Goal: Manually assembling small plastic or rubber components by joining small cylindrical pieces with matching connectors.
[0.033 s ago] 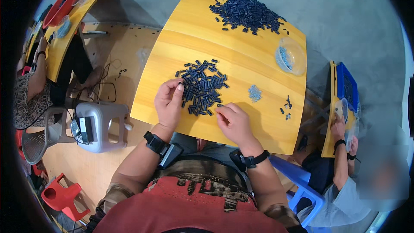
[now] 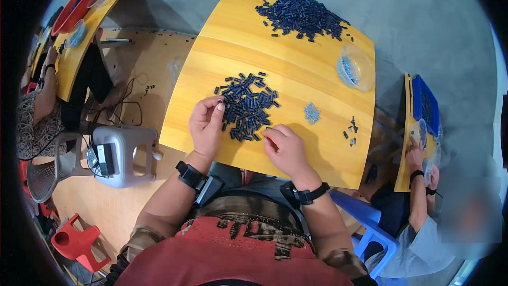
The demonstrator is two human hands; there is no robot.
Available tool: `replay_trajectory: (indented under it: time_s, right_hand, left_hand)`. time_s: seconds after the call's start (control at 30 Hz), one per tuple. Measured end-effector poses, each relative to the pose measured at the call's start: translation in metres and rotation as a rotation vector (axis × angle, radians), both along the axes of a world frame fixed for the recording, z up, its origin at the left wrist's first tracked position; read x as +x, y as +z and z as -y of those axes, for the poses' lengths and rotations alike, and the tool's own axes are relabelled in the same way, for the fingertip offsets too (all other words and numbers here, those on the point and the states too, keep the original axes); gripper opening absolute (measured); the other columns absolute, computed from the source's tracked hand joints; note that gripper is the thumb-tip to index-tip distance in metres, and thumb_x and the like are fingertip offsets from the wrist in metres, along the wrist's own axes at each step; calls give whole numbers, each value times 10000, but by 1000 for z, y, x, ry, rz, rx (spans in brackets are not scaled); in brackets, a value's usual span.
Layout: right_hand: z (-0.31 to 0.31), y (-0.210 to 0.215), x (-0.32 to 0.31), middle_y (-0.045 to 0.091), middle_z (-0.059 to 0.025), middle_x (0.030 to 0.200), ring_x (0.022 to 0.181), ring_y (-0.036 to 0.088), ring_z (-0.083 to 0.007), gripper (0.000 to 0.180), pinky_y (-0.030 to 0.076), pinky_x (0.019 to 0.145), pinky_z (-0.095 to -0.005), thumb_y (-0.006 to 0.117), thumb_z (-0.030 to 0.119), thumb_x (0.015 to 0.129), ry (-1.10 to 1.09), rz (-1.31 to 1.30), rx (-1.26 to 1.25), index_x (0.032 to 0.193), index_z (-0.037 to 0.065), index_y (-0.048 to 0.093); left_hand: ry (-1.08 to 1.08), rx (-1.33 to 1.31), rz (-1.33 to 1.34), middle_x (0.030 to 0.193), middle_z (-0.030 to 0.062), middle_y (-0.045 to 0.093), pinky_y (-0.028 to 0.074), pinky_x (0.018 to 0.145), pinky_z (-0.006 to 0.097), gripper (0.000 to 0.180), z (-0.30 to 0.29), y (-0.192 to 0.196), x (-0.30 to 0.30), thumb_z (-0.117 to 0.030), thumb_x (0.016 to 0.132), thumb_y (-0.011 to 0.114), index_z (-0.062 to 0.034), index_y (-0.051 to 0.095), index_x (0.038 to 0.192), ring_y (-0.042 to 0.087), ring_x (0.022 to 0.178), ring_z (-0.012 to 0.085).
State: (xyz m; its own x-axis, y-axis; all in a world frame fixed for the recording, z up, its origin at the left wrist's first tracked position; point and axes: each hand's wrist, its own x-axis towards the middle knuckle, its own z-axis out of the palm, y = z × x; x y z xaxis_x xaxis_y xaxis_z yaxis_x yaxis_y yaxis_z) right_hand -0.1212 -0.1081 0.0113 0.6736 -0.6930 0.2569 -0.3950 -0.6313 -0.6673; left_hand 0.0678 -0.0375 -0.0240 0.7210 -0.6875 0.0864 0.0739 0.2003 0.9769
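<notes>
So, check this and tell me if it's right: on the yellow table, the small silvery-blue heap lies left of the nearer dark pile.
Not right: the small silvery-blue heap lies right of the nearer dark pile on the yellow table, as the head view shows.

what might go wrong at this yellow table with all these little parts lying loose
The big dark heap lies close to the table's far edge, so a bump might send pieces to the floor.

The small silvery pile lies loose beyond the right hand; a sweep that way could scatter it.

The clear bowl sits near the right edge and might get knocked off.
</notes>
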Motion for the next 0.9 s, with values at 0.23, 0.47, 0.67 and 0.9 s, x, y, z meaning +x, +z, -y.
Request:
replay_trajectory:
  time_s: [0.23, 0.47, 0.67, 0.9]
  right_hand:
    - [0, -3, 13, 585, -93, 771, 696, 594, -276, 116, 487, 602, -368, 652, 50, 743, 56, -33, -86, 859, 54, 653]
    - [-1, -3, 9, 579, -89, 791, 725, 590, -278, 134, 483, 610, -376, 648, 53, 749, 46, -3, -96, 882, 56, 651]
    - [-1, 3, -1, 593, -98, 820, 720, 599, -283, 129, 492, 618, -359, 643, 63, 772, 1, 7, 24, 899, 43, 649]
    - [19, 4, -50, 607, -122, 785, 707, 607, -291, 77, 498, 628, -365, 624, 62, 778, -363, 11, 18, 850, 43, 644]
  left_hand:
    - [-9, -12, 21, 982, 55, 624, 439, 823, 238, 116, 0, -3, 2, -66, 898, 597, 15, 597, 981, 545, 880, 102]
    - [-12, 29, 35, 974, 35, 619, 439, 831, 236, 110, 0, -6, 3, -77, 905, 596, -1, 595, 985, 544, 891, 96]
    - [-11, 62, 41, 967, 28, 613, 435, 829, 231, 118, 1, -4, 1, -91, 906, 602, -6, 594, 987, 541, 890, 90]
    - [-8, 61, 19, 947, 23, 622, 442, 810, 224, 128, -1, -2, 2, -95, 904, 606, -2, 596, 992, 550, 864, 89]
